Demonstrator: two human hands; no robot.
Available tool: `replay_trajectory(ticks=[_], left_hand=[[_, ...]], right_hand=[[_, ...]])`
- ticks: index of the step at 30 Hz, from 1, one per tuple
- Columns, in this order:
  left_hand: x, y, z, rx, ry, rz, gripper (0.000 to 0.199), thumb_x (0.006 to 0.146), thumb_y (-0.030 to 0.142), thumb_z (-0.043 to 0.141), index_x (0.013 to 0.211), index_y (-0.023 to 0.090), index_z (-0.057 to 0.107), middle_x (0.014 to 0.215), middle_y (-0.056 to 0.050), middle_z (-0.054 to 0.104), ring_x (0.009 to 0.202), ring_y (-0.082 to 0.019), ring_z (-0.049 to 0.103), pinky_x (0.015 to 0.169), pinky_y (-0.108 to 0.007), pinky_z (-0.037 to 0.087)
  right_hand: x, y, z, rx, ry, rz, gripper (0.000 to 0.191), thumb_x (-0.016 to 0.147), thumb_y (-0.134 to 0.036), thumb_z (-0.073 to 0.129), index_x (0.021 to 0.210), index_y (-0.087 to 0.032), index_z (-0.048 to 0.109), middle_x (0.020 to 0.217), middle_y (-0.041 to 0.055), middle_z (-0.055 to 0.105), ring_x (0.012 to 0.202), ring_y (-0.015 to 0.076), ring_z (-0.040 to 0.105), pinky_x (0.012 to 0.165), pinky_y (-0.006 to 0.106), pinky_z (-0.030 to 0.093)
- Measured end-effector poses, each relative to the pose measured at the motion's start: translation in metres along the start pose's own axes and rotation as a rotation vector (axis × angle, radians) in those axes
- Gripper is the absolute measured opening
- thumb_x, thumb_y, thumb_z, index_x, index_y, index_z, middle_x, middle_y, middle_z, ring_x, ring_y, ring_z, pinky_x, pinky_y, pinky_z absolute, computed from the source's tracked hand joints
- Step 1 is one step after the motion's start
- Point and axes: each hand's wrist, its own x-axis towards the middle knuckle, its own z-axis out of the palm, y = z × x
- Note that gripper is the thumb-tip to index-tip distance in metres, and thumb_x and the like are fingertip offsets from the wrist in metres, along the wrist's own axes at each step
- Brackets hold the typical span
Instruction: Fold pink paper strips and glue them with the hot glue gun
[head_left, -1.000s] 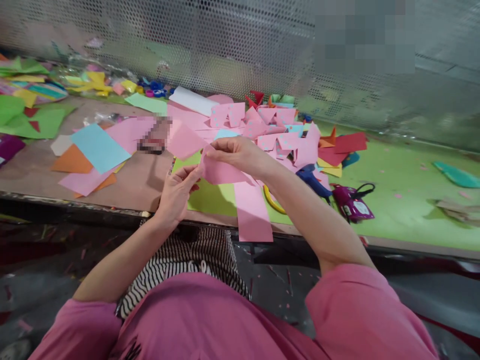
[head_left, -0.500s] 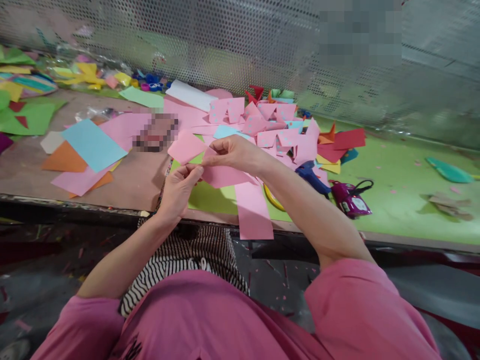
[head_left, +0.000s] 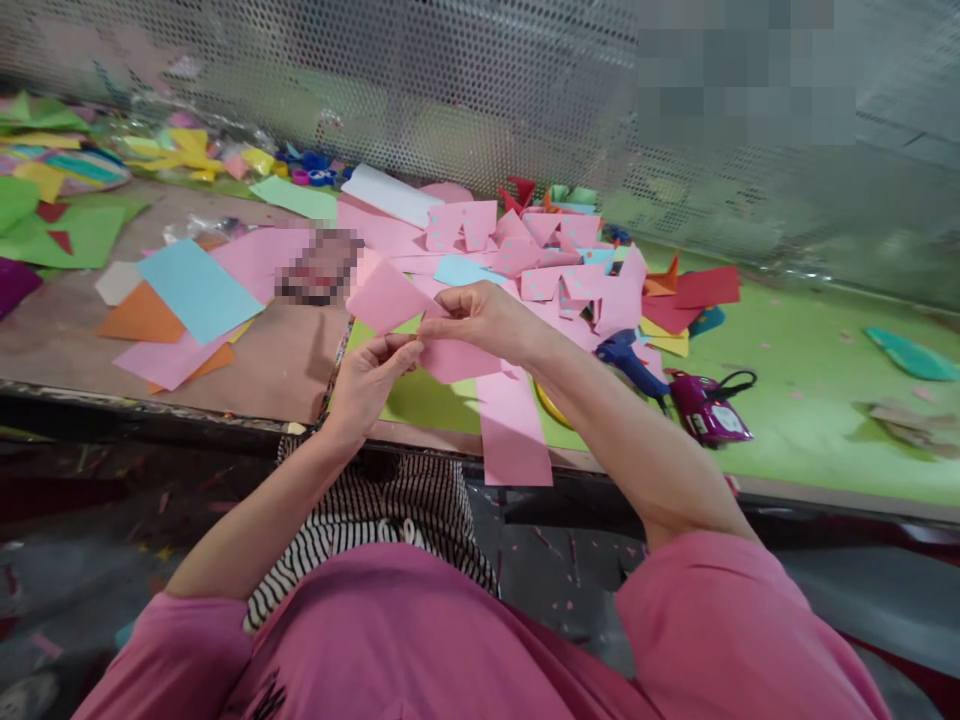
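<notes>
Pinched between thumb and fingers, a piece of pink paper (head_left: 390, 295) is in my left hand (head_left: 364, 390) and my right hand (head_left: 484, 322). Their fingertips almost meet over the green work surface. More pink paper (head_left: 459, 362) shows under my right hand; whether it is the same piece I cannot tell. The exact grip is partly hidden by the fingers. A long pink strip (head_left: 515, 430) hangs over the table edge below my right forearm. Beyond my hands lie several folded pink paper pieces with blue dots (head_left: 461, 225).
Right of my forearm lie a dark blue glue gun (head_left: 634, 362) and a purple device (head_left: 709, 408) with a black loop. Blue paper (head_left: 199, 288) lies on orange and pink sheets at left. A perforated metal panel (head_left: 487, 110) runs along the back.
The view has shifted slightly, so the table things appear a little further right. Both hands keep their pinch, and the upper pink paper is angled a bit differently.
</notes>
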Motion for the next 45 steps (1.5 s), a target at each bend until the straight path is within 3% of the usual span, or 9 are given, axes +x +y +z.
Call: replay_trajectory(ticks=[4,9,17,23,29,34,37,41,45], left_hand=[[-0.004,0.011,-0.005,0.039,-0.09,-0.05,0.035,0.067,0.043,0.089,0.091,0.02,0.077,0.088,-0.002,0.078,0.076,-0.01,0.067,0.073,-0.023,0.052],[-0.004,0.017,-0.007,0.15,-0.158,-0.145,0.042,0.071,0.053,0.084,0.095,0.019,0.077,0.085,-0.004,0.078,0.071,-0.011,0.066,0.064,-0.022,0.048],[-0.003,0.011,-0.001,0.087,-0.133,-0.121,0.036,0.066,0.05,0.087,0.071,0.018,0.071,0.066,0.001,0.069,0.062,-0.008,0.06,0.059,-0.019,0.044],[0.001,0.013,-0.008,0.026,-0.009,-0.155,0.037,0.061,0.046,0.09,0.077,0.017,0.073,0.069,0.0,0.07,0.062,-0.008,0.061,0.056,-0.018,0.047],[0.013,0.016,-0.01,-0.081,0.1,-0.124,0.035,0.06,0.042,0.091,0.077,0.019,0.072,0.071,0.001,0.07,0.066,-0.008,0.064,0.058,-0.017,0.05],[0.007,0.023,-0.018,0.155,-0.134,-0.24,0.044,0.069,0.052,0.084,0.097,0.018,0.076,0.09,-0.007,0.078,0.067,-0.012,0.067,0.057,-0.021,0.053],[0.006,0.029,-0.03,0.447,-0.15,0.002,0.037,0.079,0.049,0.076,0.1,0.018,0.076,0.086,-0.006,0.077,0.066,-0.014,0.066,0.057,-0.024,0.052],[0.024,0.041,-0.049,0.715,0.133,0.399,0.036,0.083,0.039,0.075,0.113,0.02,0.073,0.105,-0.006,0.076,0.084,-0.015,0.067,0.076,-0.029,0.054],[0.045,0.05,-0.061,0.5,0.136,0.378,0.04,0.078,0.034,0.08,0.114,0.02,0.071,0.118,-0.009,0.075,0.104,-0.019,0.069,0.086,-0.03,0.056]], right_hand=[[-0.001,0.003,-0.01,0.038,0.018,0.045,0.039,0.076,-0.038,0.079,0.061,-0.019,0.049,0.058,-0.008,0.043,0.053,0.0052,0.037,0.049,0.021,0.025],[-0.001,-0.001,-0.016,0.034,-0.008,0.081,0.031,0.075,-0.033,0.079,0.063,-0.017,0.055,0.058,-0.008,0.046,0.051,0.0044,0.037,0.048,0.022,0.024],[-0.001,-0.003,-0.004,-0.026,-0.033,0.025,0.031,0.08,-0.029,0.075,0.061,-0.017,0.054,0.054,-0.0091,0.044,0.05,0.0042,0.037,0.049,0.022,0.026],[-0.008,-0.005,-0.016,-0.148,-0.026,0.078,0.042,0.085,-0.056,0.072,0.07,-0.018,0.066,0.063,-0.0045,0.055,0.059,0.0084,0.046,0.056,0.025,0.033],[-0.016,0.01,-0.032,-0.056,0.12,0.023,0.028,0.081,-0.046,0.077,0.086,-0.018,0.074,0.082,0.0002,0.071,0.074,0.0124,0.058,0.072,0.028,0.044],[-0.027,0.013,-0.033,-0.397,0.447,-0.151,0.022,0.093,-0.036,0.065,0.084,-0.018,0.074,0.074,0.0007,0.069,0.07,0.0141,0.056,0.07,0.03,0.042],[-0.037,0.01,-0.027,-0.738,0.611,-0.29,0.02,0.096,-0.029,0.061,0.085,-0.02,0.076,0.085,0.0036,0.075,0.084,0.0199,0.063,0.087,0.038,0.043],[-0.048,0.012,-0.018,-0.794,0.584,-0.291,0.021,0.098,-0.031,0.06,0.09,-0.022,0.078,0.086,0.0041,0.078,0.084,0.0205,0.066,0.087,0.039,0.044],[-0.051,0.016,-0.018,-0.493,0.476,-0.189,0.023,0.096,-0.037,0.062,0.093,-0.022,0.078,0.093,0.0059,0.079,0.085,0.0197,0.069,0.082,0.035,0.049]])
